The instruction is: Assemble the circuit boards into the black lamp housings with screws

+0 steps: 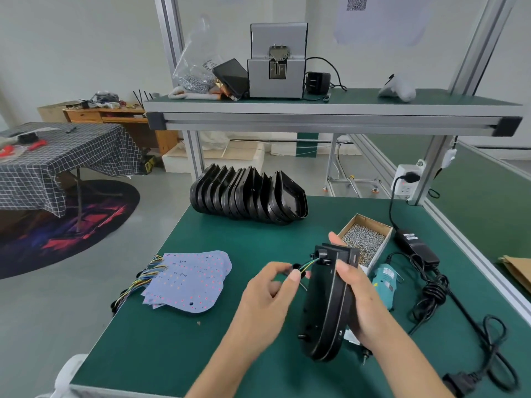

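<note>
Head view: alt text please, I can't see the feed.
The right hand grips a black lamp housing upright over the green bench while the left hand pinches its wires. Circuit boards lie left, a screw box right.

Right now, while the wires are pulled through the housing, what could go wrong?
The left hand pinches the thin wires leaving the black housing; a hard pull may strain them. The right hand holds the housing upright beside the open screw box, so a bump might spill screws.
</note>
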Demonstrator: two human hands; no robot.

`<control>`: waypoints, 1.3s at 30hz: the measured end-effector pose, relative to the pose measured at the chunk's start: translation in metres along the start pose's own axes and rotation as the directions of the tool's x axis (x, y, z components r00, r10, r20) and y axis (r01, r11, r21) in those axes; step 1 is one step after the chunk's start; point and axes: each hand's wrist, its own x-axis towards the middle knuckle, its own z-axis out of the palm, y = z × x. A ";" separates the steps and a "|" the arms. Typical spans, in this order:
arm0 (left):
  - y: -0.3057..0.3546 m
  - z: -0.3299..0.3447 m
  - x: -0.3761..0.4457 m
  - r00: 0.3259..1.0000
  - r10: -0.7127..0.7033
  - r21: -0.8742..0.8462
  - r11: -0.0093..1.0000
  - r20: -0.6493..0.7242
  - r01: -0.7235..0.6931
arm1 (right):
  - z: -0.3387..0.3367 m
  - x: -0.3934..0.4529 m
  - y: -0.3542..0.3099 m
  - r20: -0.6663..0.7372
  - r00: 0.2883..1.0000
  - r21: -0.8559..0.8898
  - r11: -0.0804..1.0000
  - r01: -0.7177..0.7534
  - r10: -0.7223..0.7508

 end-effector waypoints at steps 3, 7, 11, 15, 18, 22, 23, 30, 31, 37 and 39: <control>-0.004 -0.013 0.005 0.998 0.063 0.095 0.994 -0.003 -0.063 | -0.005 -0.001 -0.001 0.017 1.000 0.057 0.998 -0.009 0.008; -0.004 -0.030 0.006 0.999 0.012 0.041 0.999 -0.029 -0.011 | -0.012 -0.003 0.003 0.060 0.998 -0.015 1.000 -0.011 0.012; 0.001 -0.036 0.005 0.993 0.020 -0.054 0.998 -0.113 -0.026 | -0.013 -0.006 0.013 0.052 0.999 -0.139 0.990 0.018 -0.010; 0.004 -0.039 0.005 0.991 0.069 -0.014 0.997 -0.115 -0.071 | -0.010 -0.008 0.020 0.037 0.999 -0.104 0.994 0.032 -0.028; 0.003 -0.041 0.002 0.999 0.037 -0.040 0.999 0.023 -0.037 | -0.009 -0.012 0.026 -0.037 0.999 0.013 1.000 0.013 -0.013; 0.002 -0.032 -0.003 1.000 0.017 -0.101 0.995 0.024 -0.015 | -0.001 -0.021 0.036 -0.162 0.984 0.138 0.989 -0.045 0.067; 0.003 -0.029 -0.004 1.000 0.021 -0.085 0.996 0.016 -0.020 | 0.000 -0.022 0.036 -0.174 0.982 0.177 0.983 -0.041 0.073; 0.015 -0.015 0.000 0.993 0.110 0.070 0.992 -0.040 -0.107 | -0.015 -0.025 -0.007 -0.079 0.911 -0.419 0.843 0.338 -0.404; 0.017 -0.013 0.002 0.991 0.126 0.104 0.987 -0.043 -0.121 | -0.017 -0.023 -0.013 0.002 0.872 -0.572 0.714 0.403 -0.490; 0.029 -0.001 0.012 0.987 0.162 0.153 0.975 0.011 -0.162 | 0.002 -0.007 -0.030 0.451 0.766 -0.762 0.250 0.598 -0.459; 0.031 -0.003 0.013 0.987 0.156 0.117 0.980 0.033 -0.158 | 0.001 -0.003 -0.029 0.446 0.767 -0.747 0.280 0.603 -0.461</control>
